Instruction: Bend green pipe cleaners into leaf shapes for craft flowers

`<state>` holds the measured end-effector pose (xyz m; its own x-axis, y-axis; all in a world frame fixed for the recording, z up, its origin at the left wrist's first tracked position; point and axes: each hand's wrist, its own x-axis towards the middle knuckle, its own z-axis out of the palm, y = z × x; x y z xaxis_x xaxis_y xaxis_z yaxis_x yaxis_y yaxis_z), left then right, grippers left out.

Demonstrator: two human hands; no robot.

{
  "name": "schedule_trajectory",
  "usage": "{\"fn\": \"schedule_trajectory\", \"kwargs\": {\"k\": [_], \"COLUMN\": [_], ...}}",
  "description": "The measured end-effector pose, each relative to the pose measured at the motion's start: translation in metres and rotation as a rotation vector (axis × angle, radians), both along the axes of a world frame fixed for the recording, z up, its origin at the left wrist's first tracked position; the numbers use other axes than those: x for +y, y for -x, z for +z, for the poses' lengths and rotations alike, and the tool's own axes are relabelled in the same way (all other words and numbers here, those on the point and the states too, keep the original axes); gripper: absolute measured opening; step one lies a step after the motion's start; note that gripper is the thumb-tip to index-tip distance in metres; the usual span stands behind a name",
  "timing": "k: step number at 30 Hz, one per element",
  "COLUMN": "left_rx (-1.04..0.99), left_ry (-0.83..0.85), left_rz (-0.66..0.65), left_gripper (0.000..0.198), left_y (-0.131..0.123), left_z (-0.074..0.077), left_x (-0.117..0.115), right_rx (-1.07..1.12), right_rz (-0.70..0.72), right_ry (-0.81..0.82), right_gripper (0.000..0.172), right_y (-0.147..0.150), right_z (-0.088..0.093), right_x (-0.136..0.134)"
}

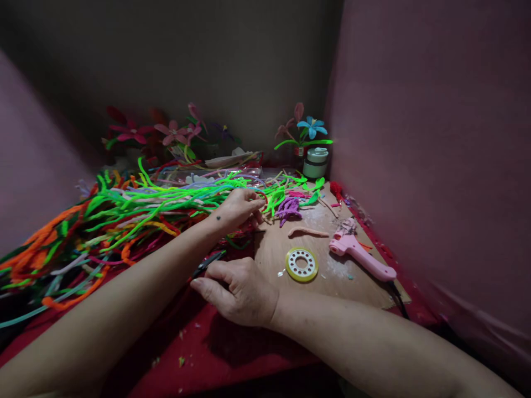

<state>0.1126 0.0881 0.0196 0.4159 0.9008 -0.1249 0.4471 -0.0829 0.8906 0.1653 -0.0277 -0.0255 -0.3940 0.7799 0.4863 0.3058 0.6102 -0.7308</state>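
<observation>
My left hand reaches out over the right end of a heap of green, orange and red pipe cleaners, its fingers curled by a bundle of short bright green pieces. What lies between those fingers is too small to make out. Nearer to me, my right hand is closed, thumb against the bent fingers, beside dark-handled scissors or pliers. Whether it grips that tool cannot be seen. A curled purple bundle rests just right of my left hand.
On the wooden board are a yellow tape roll, a pink glue gun with a black cord, and a beige stem. Behind stand a pale green jar, a blue flower and pink flowers. Walls rise behind and right.
</observation>
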Motion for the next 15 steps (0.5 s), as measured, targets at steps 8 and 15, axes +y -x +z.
{"fn": "schedule_trajectory", "kwargs": {"k": [8,15], "left_rx": [-0.074,-0.140], "left_ry": [-0.158,-0.287], "left_rz": [0.158,0.392], "left_gripper": [0.010,0.015], "left_y": [0.072,0.141], "left_z": [0.039,0.036], "left_x": [-0.048,-0.065], "right_rx": [-0.139,-0.266], "right_rz": [0.205,0.264], "right_ry": [-0.082,-0.061], "right_gripper": [0.041,0.039], "right_y": [0.005,0.013], "right_z": [-0.012,-0.019], "right_x": [-0.007,-0.012]}}
